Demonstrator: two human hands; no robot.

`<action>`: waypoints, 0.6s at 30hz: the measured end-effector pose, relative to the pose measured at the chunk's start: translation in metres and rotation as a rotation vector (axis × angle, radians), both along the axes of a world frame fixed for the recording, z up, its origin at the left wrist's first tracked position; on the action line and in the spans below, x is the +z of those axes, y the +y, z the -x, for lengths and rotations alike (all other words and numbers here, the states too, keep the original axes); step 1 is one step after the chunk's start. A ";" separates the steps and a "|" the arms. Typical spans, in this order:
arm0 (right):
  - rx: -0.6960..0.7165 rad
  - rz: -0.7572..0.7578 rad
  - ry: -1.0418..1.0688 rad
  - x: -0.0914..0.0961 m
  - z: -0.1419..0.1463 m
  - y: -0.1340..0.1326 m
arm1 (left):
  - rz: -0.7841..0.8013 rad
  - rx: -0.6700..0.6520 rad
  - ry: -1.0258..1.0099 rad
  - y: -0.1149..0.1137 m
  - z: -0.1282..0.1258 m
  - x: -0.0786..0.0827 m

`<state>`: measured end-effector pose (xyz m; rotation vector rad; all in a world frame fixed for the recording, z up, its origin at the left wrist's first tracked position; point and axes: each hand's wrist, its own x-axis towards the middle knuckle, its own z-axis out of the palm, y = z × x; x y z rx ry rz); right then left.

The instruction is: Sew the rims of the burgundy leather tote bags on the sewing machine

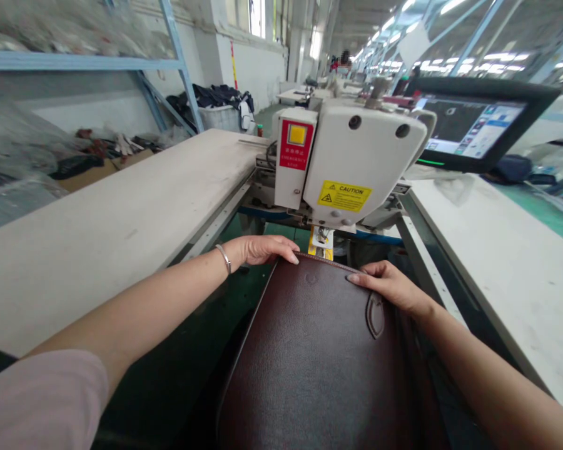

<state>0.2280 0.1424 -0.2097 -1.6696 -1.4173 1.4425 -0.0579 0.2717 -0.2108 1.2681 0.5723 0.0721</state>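
A dark brown leather bag panel [309, 350] with a stitched top edge hangs in front of me, its far edge close to the sewing machine [363, 156]. My left hand [269, 249] pinches the panel's top left corner, thumb on the near face and fingers behind. At the top right, my right hand [387, 284] grips the same edge, thumb on the leather and the other fingers partly hidden behind. Just below that hand is a leather loop [375, 314] on the panel. The machine's needle area [321, 240] stands right behind the edge, between both hands.
White tabletops flank the machine, one on the left [112, 212] and one on the right [507, 244]. A monitor [473, 125] stands at the right. A red emergency stop box [295, 147] is on the machine's front. Metal rails [434, 272] run beside the opening. A shelf [79, 60] is at left.
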 end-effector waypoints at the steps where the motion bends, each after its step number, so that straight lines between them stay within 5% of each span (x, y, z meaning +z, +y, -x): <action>1: 0.016 0.001 -0.020 0.000 -0.004 0.006 | -0.019 -0.027 0.053 0.004 -0.001 -0.003; 5: 0.035 0.010 -0.066 -0.001 -0.017 0.028 | -0.057 -0.038 0.156 0.019 -0.009 -0.011; 18: 0.012 -0.001 0.033 -0.015 -0.035 0.074 | -0.032 0.115 -0.072 0.071 -0.009 -0.026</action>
